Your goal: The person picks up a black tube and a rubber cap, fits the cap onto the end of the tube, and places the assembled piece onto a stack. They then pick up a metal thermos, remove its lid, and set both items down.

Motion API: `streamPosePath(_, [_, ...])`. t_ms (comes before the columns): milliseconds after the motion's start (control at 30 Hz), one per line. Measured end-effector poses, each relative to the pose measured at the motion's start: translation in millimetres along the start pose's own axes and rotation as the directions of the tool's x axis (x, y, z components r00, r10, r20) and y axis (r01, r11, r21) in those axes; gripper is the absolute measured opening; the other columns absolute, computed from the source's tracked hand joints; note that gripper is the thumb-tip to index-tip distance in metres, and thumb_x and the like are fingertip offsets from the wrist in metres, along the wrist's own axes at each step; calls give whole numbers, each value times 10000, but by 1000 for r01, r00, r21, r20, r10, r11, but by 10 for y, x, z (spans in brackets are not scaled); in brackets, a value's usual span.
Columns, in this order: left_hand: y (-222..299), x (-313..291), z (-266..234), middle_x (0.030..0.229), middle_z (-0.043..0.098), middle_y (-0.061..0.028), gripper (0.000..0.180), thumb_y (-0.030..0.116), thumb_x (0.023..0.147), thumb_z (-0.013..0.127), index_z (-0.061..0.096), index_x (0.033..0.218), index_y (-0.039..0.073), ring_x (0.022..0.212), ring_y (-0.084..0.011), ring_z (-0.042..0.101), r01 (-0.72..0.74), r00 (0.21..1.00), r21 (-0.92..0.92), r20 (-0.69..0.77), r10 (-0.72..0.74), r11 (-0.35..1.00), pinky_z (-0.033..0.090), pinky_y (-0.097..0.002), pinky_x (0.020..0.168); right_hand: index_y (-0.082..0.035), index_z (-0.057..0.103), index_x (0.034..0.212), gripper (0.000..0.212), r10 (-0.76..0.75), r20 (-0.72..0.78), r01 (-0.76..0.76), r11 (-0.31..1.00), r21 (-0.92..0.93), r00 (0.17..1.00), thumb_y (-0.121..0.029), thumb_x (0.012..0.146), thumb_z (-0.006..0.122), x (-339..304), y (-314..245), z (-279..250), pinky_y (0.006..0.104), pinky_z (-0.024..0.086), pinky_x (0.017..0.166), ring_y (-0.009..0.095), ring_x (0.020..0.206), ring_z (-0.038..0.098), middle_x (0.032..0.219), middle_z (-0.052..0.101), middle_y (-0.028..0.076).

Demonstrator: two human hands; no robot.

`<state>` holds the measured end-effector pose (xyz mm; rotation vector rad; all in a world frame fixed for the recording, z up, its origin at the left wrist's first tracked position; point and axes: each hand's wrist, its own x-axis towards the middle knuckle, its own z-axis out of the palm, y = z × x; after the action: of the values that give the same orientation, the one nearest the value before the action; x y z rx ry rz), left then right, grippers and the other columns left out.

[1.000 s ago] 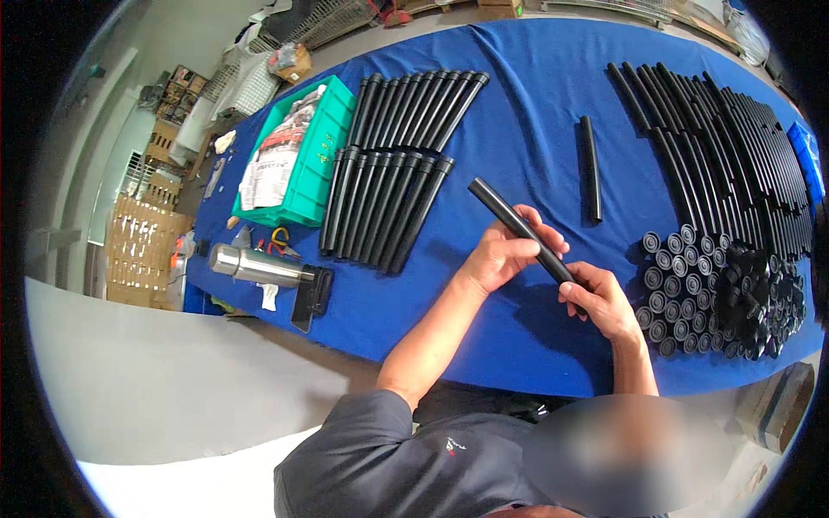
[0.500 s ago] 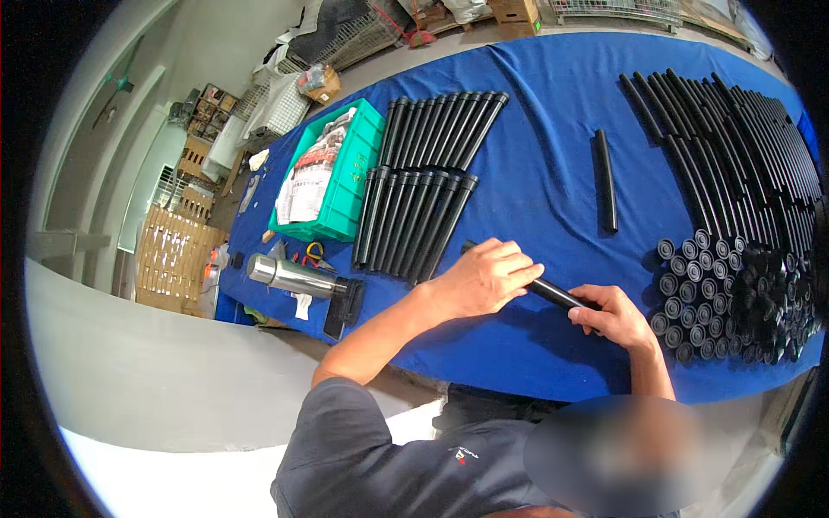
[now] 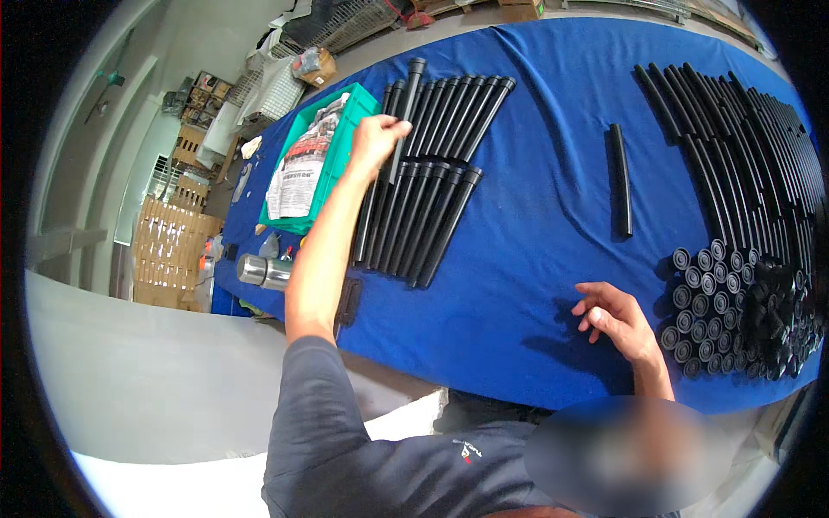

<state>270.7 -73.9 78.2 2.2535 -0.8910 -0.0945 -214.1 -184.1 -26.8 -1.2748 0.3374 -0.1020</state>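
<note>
Carried capped black tube (image 3: 408,95) leftward, gripped in left hand (image 3: 377,142), to over rows of similar tubes (image 3: 487,121). Freed right hand (image 3: 615,321), spread loosely above blue cloth (image 3: 535,216). Apparently finished two-handed handling.

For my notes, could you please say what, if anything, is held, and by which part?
The left hand holds a capped black tube near its middle; the right hand, nothing.
</note>
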Motion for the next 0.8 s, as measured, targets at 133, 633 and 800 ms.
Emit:
streamPosePath(133, [-377, 815, 38, 893, 735, -175, 378, 329, 722, 813, 744, 908, 7, 854, -284, 707, 152, 987, 357, -11, -158, 922, 536, -396, 789, 18, 510, 1330, 624, 14, -8, -13, 998, 54, 1000, -409, 910, 685, -6, 20, -38, 263, 529, 658, 127, 837, 609, 1026, 646, 82])
streamPosePath(633, [-624, 1407, 515, 827, 725, -165, 393, 310, 730, 801, 715, 896, -36, 729, -273, 709, 231, 969, 691, -98, -228, 685, 553, -386, 692, 37, 548, 1287, 570, 43, -16, -40, 984, 171, 999, -297, 874, 756, -10, 44, -91, 254, 538, 653, 110, 815, 610, 1000, 644, 74])
streamPosePath(800, [-410, 1321, 594, 1225, 644, -222, 397, 200, 777, 661, 688, 1120, 2, 1174, -350, 609, 245, 946, 706, -26, -322, 664, 495, -421, 1002, 46, 563, 1268, 569, 56, -47, -47, 983, 178, 997, -297, 862, 768, -1, 54, -111, 252, 534, 662, 105, 784, 613, 981, 658, 79])
